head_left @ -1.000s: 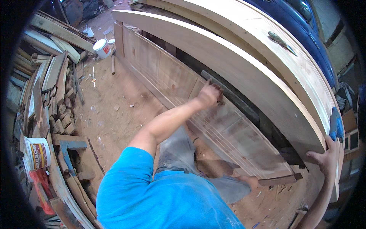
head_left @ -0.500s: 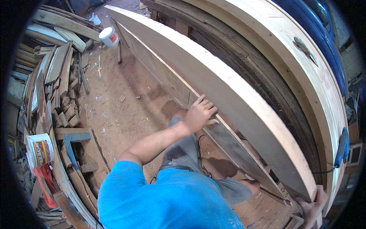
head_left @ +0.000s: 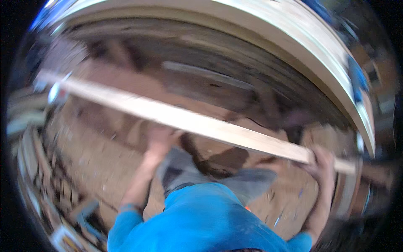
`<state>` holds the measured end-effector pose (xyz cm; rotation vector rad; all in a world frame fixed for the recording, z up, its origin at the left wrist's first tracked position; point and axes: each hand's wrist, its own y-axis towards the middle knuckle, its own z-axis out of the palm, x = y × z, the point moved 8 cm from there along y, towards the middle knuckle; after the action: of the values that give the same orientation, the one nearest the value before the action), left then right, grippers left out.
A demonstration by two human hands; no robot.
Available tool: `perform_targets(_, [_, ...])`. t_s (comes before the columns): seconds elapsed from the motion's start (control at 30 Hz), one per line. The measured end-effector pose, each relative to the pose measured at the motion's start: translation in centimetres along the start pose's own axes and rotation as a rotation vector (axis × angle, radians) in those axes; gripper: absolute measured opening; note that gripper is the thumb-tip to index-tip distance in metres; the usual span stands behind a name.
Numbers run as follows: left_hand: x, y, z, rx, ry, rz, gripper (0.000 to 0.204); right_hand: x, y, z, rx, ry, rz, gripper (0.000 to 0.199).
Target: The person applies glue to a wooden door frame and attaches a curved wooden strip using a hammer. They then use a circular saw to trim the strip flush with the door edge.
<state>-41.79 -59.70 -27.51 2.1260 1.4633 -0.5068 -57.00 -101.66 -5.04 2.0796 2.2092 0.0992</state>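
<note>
A long, pale wooden panel (head_left: 201, 124) stretches across in front of me, its bright long edge facing up. My right hand (head_left: 322, 161) is closed around it near its right end. At the near side, left of the middle, my left hand (head_left: 160, 140) is against the panel just below the bright edge. Its fingers are smeared by motion but look bent round a part of the panel. The panel's faces are mostly hidden at this angle.
Beyond the panel stands a long workbench with a pale wooden top (head_left: 268, 25) and dark timbers beneath. A blue object (head_left: 357, 80) sits at its right. Scrap wood (head_left: 35, 155) is piled at the left, near a white bucket (head_left: 58, 93). Sawdust covers the brown floor (head_left: 98, 155).
The panel has come away from the bench and swung more crosswise, now seen edge-on. My right hand has moved up with its end; my left hand has shifted left. The view has turned and blurred.
</note>
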Motion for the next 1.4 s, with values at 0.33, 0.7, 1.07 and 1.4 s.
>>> perform_targets(0.33, [0.3, -2.4, -2.3, -0.204, 0.257, 0.14, 0.049, 0.1, -0.3, 3.2, -0.109, 0.123, -0.043, 0.045])
perform_targets(0.7, [0.5, -1.8, -1.8, -0.112, 0.24, 0.216, 0.034, -0.4, -0.2, 5.1, -0.068, 0.149, -0.05, 0.054])
perform_targets(1.07, [0.0, -4.2, -2.7, -0.083, 0.167, 0.184, 0.035, -1.7, -1.4, 7.3, -0.06, 0.194, -0.028, 0.051])
perform_targets(1.4, [-18.2, 3.5, -4.5, 0.095, 0.483, 0.601, 0.085, -2.5, -0.5, 9.3, -0.073, 0.325, 0.006, 0.057])
